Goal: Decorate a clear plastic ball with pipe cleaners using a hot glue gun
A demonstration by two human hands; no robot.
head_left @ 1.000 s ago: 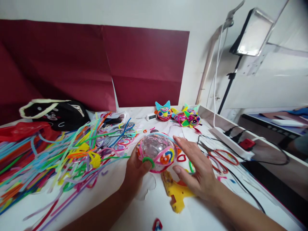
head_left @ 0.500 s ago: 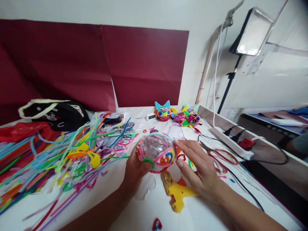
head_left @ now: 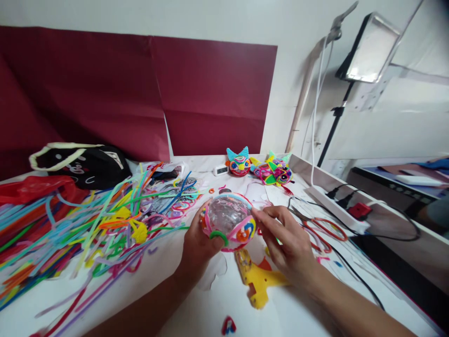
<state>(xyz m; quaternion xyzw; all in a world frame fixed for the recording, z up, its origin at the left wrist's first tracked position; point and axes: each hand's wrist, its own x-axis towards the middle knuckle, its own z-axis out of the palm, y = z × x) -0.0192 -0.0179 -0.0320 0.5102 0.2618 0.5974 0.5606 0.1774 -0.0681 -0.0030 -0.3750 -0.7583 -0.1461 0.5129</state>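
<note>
My left hand (head_left: 201, 241) grips a clear plastic ball (head_left: 228, 213) decorated with coloured pipe cleaners, its thumb on a green loop at the front. Pink, orange and blue strips form eye shapes on the ball. At the ball's right edge is my right hand (head_left: 286, 241), its thumb and forefinger pinched together; what lies between them, if anything, I cannot make out. Below the ball a yellow glue gun (head_left: 261, 281) lies on the white table. A small red and blue pipe-cleaner piece (head_left: 228, 325) rests near the front edge.
Loose pipe cleaners (head_left: 105, 224) cover the left side, beside a black bag (head_left: 84, 166). Two finished-looking decorated balls stand behind, one with blue ears (head_left: 239, 161). Orange-handled scissors (head_left: 326, 227), a power strip (head_left: 338, 210) and cables lie at right. A small digital clock (head_left: 220, 171) stands at the back.
My right hand's fingers have gone from stretched out to pinched at the ball's right edge. My left hand still holds the ball in nearly the same place.
</note>
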